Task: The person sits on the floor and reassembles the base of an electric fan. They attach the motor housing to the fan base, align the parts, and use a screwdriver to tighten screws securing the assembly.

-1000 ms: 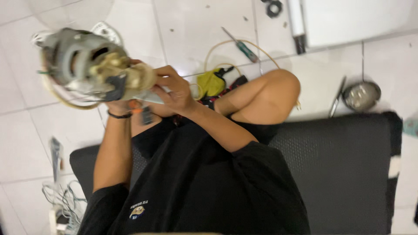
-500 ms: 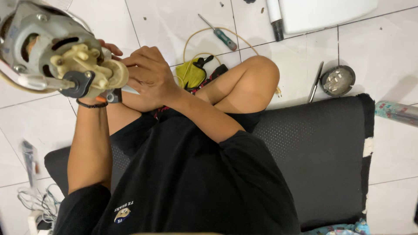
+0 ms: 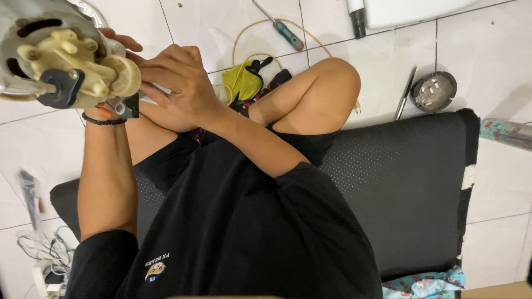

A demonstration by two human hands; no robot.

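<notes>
Seated cross-legged on a black perforated mat (image 3: 410,182) laid on the white tiled floor (image 3: 499,232). A fan motor unit (image 3: 55,61) — grey metal housing with a cream plastic gearbox and a round cream knob (image 3: 123,76) facing the camera — is held up near the head, at the upper left of the view. Left hand (image 3: 113,52) sits behind the motor; only fingertips show past the housing, so it seems to carry the weight, though I cannot tell how firmly it is closed. Right hand (image 3: 177,83) is curled, fingers bent in toward the knob side of the gearbox, touching or just beside it; the exact contact is hidden. Judgement: the work looks like fingertip handling at the gearbox, so the supporting grip should stay steady and the small black bracket (image 3: 62,88) should be kept clear of snagging — a turn with the fingertips, not the wrist. Beyond the knees, a yellow-green pouch (image 3: 241,83) with a looped cream cord (image 3: 266,25). Farther off, a teal-handled screwdriver (image 3: 285,30), and to the right a round metal part (image 3: 433,91) with a thin tool (image 3: 404,91) beside it.
</notes>
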